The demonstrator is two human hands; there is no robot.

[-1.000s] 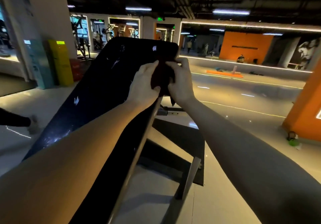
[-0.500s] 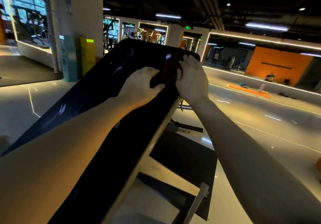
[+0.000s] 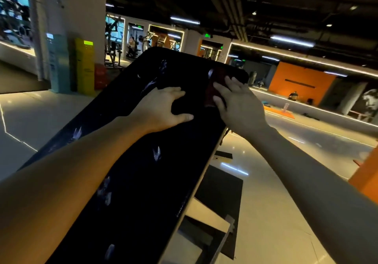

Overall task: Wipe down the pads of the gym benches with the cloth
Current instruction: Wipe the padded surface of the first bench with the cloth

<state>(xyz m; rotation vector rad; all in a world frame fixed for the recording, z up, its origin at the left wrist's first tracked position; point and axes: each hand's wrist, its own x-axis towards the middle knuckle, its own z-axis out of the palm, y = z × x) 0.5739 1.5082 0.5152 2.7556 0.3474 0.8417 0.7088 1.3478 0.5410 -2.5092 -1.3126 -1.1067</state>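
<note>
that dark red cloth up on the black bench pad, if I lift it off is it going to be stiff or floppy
Probably floppy: the dark red cloth lies bunched under the right hand. Likely light. It may slide, since the black bench pad slopes and looks glossy.

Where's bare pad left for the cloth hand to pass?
Free: the long pad stretch below the left hand, between the left forearm and the right edge. Crowded: the top right corner, where the right hand presses the cloth.

Both forearms are extended forward; left hand (image 3: 163, 108) is spread flat, thumb splayed, right hand (image 3: 239, 104) is laid palm-down, fingers straight.
</note>
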